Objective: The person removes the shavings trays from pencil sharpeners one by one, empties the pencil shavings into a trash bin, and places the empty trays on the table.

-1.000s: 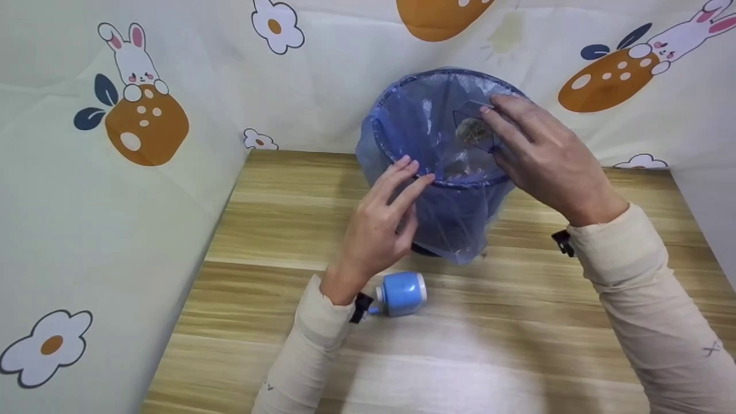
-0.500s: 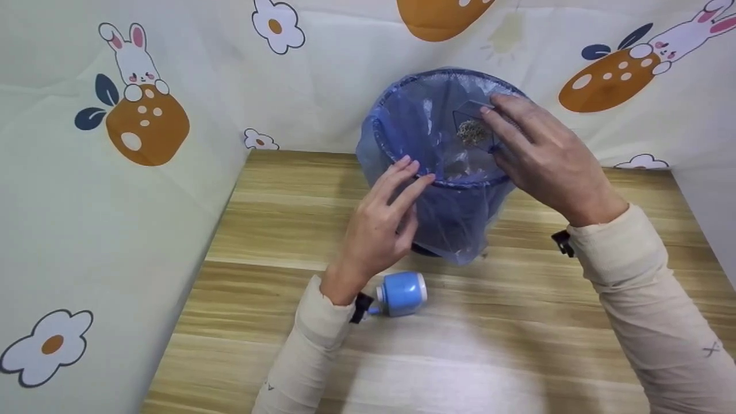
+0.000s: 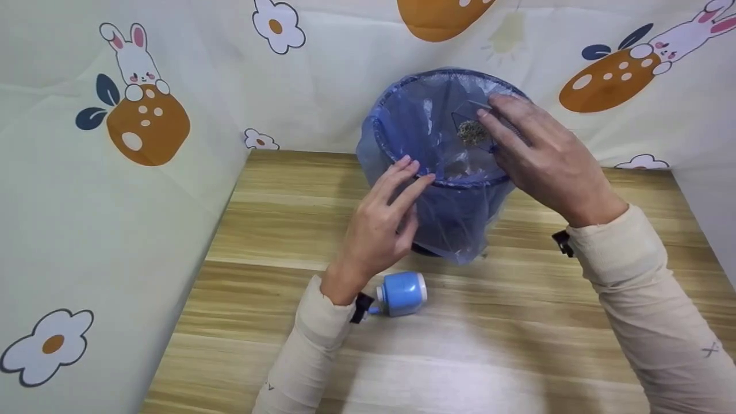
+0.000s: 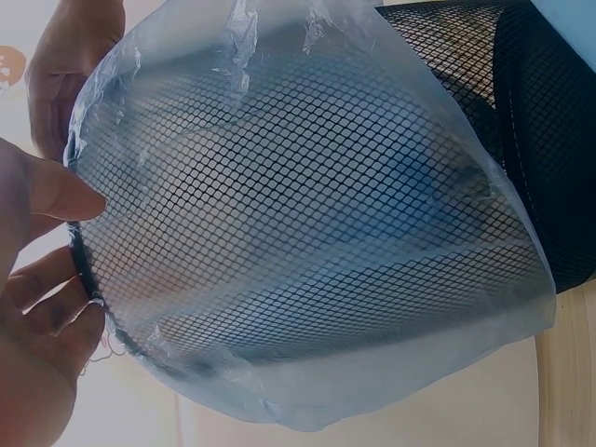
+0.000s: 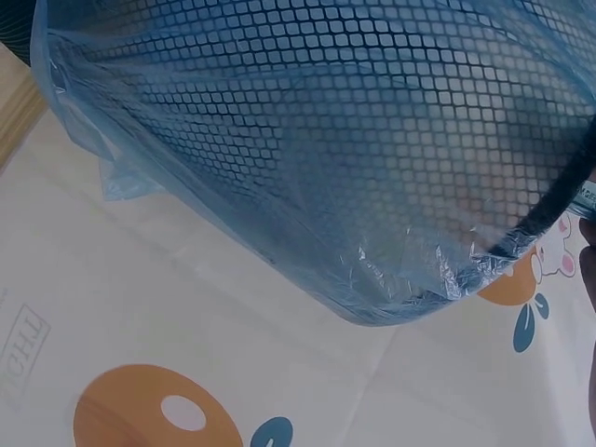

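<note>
Head view: the drawer seems already out of the blue pencil sharpener (image 3: 404, 294), which lies on the desk (image 3: 259, 207) before the wastebasket (image 3: 460, 185); emptying looks unfinished. The right hand (image 3: 549, 155) pinches the clear drawer (image 3: 471, 109), shavings (image 3: 472, 133) inside, over the wastebasket's mouth. Left wrist: the left hand (image 4: 42, 317) spreads against its rim. Right wrist: the grip is unclear.

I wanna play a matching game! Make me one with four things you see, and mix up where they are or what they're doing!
Things
1. Left hand
2. Right hand
3. Bag
4. Blue and white gadget

Clues
A. Gripping a little clear box
B. Lying on the wooden table
C. Fingers at the near rim of the bin
D. Lining the bin

Pairs: 1-C, 2-A, 3-D, 4-B
</note>
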Motion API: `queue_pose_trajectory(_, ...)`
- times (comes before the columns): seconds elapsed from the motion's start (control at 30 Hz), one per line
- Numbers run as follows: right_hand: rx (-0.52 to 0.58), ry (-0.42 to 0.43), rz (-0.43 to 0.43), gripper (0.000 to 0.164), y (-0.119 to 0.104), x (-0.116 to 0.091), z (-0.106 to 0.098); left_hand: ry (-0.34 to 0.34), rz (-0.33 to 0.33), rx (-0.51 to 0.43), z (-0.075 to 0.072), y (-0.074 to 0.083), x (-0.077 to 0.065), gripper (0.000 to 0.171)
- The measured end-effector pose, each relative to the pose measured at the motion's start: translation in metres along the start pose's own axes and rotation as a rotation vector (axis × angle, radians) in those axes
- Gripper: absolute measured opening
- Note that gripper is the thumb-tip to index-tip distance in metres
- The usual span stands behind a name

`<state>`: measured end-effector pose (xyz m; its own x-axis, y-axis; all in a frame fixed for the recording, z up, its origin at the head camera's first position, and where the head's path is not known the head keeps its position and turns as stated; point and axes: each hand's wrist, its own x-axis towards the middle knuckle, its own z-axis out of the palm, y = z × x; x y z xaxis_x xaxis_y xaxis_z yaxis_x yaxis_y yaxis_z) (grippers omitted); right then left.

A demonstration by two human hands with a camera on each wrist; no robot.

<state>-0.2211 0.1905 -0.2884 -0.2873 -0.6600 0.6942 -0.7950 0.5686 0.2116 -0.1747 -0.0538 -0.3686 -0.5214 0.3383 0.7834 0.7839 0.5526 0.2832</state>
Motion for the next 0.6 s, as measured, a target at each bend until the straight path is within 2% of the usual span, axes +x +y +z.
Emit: queue_pose_trajectory(0.6, 0.007, 0.015, -0.013, 0.047, -0.0022, -0.0004, 0.0, 0.007, 0.01, -0.001, -0.0007, 0.0001, 0.0007, 0.045)
